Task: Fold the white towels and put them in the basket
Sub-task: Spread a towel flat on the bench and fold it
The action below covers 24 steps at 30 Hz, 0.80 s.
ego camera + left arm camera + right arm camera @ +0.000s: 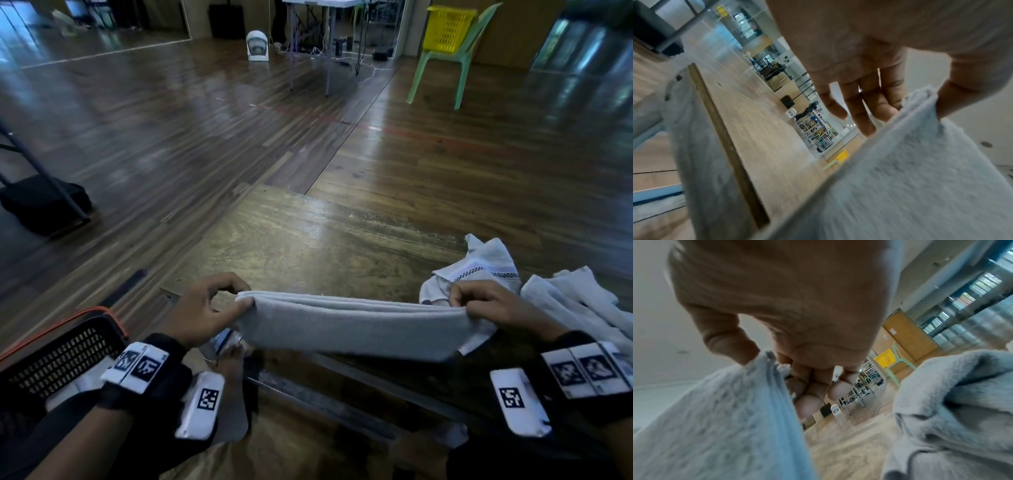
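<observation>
Left hand [202, 310] and right hand [486, 305] pinch the soft, limp, probably light folded white terry towel [349, 325] by its end corners

**No readable text**

You have nothing legible here. The wrist bands [137, 366] behind your left hand [205, 310] and right hand [493, 308] carry only black-and-white square code markers, with no letters or numbers.

Both arms reach forward, wrists level — the left hand [202, 310] and right hand [493, 308] each pinch thumb against curled fingers.
</observation>
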### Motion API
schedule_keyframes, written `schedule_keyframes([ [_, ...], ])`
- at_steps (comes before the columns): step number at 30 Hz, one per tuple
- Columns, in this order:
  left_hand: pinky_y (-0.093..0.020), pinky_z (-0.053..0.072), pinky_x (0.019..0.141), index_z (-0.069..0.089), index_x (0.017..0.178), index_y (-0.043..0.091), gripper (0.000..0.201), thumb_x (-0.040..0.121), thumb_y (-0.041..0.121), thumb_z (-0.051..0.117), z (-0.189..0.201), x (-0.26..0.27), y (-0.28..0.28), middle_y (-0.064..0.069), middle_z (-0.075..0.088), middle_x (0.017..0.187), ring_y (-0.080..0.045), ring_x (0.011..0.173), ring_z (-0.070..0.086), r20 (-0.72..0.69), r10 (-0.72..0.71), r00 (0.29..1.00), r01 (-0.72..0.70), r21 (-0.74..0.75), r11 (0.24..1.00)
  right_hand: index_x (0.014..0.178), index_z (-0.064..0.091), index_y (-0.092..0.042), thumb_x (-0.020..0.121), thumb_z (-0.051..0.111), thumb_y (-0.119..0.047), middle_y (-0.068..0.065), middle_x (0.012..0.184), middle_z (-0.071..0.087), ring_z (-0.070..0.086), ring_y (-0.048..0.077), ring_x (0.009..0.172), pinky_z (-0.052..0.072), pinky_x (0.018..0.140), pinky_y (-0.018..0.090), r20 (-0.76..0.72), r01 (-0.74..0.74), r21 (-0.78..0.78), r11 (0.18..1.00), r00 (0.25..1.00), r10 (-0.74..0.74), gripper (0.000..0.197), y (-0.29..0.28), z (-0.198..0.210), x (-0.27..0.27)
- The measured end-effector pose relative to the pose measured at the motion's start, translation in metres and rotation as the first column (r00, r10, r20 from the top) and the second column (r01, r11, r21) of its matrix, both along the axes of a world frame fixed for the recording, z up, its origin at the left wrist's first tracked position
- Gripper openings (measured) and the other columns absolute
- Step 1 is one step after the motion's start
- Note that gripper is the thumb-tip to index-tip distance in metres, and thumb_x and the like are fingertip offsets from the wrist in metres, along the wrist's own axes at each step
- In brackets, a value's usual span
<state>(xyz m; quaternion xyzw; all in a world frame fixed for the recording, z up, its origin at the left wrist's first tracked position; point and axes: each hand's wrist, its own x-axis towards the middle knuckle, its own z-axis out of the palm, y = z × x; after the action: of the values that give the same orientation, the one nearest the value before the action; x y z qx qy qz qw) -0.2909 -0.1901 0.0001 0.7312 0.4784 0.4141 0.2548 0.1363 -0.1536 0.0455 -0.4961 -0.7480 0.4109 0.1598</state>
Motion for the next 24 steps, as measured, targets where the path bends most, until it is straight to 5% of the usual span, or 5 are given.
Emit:
schedule_keyframes([
  [3, -0.008, 0.041, 0.066, 0.061, 0.069, 0.026, 0.023, 0.074, 0.048, 0.056, 0.001, 0.002, 0.011, 0.009, 0.065, 0.078, -0.001, 0.073, 0.059, -0.061, 0.000, 0.998, -0.004, -0.064, 0.998, 0.062, 0.055, -0.016, 0.069, 0.044, -0.013, 0.000, 0.064, 0.058, 0.050, 0.003, 0.062, 0.041, 0.064, 0.020, 0.019, 0.010, 0.001, 1.000, 1.000, -0.011, 0.013, 0.010, 0.001, 0.000],
  [9, -0.007, 0.037, 0.060, 0.063, 0.085, 0.025, 0.048, 0.074, 0.062, 0.035, -0.027, 0.001, 0.054, 0.014, 0.062, 0.078, 0.000, 0.071, 0.056, -0.509, -0.009, 0.861, -0.040, -0.085, 0.996, 0.079, 0.050, -0.025, 0.091, 0.047, -0.013, -0.008, 0.080, 0.057, 0.053, 0.011, 0.078, 0.036, 0.072, 0.024, 0.473, -0.031, 0.051, 0.998, 0.881, 0.003, 0.017, 0.040, -0.040, -0.007],
  [12, -0.023, 0.042, 0.068, 0.061, 0.092, 0.023, 0.051, 0.077, 0.062, 0.033, -0.040, 0.001, 0.072, 0.009, 0.062, 0.085, -0.012, 0.079, 0.058, -0.578, 0.009, 0.816, -0.086, -0.106, 0.991, 0.089, 0.049, -0.021, 0.094, 0.041, -0.017, -0.006, 0.085, 0.056, 0.052, 0.017, 0.086, 0.033, 0.086, 0.035, 0.563, -0.022, 0.106, 0.994, 0.825, -0.042, 0.010, 0.050, -0.052, -0.018],
  [15, -0.035, 0.038, 0.086, 0.056, 0.098, 0.024, 0.028, 0.092, 0.046, 0.041, -0.045, 0.007, 0.082, 0.006, 0.063, 0.096, -0.018, 0.090, 0.059, -0.683, 0.073, 0.726, -0.190, -0.097, 0.977, 0.093, 0.052, -0.014, 0.093, 0.037, -0.016, 0.004, 0.092, 0.060, 0.054, 0.025, 0.089, 0.030, 0.081, 0.036, 0.582, -0.007, 0.184, 0.983, 0.807, -0.104, 0.015, 0.060, -0.061, -0.026],
  [24, -0.042, 0.022, 0.106, 0.055, 0.116, 0.021, 0.030, 0.092, 0.036, 0.046, -0.039, 0.046, 0.082, 0.001, 0.057, 0.121, -0.019, 0.114, 0.052, -0.687, 0.324, 0.651, -0.415, 0.035, 0.909, 0.104, 0.048, -0.019, 0.093, 0.037, -0.022, 0.003, 0.110, 0.052, 0.047, 0.023, 0.101, 0.032, 0.086, 0.038, 0.753, -0.087, 0.293, 0.952, 0.635, -0.174, 0.016, 0.059, -0.075, -0.038],
])
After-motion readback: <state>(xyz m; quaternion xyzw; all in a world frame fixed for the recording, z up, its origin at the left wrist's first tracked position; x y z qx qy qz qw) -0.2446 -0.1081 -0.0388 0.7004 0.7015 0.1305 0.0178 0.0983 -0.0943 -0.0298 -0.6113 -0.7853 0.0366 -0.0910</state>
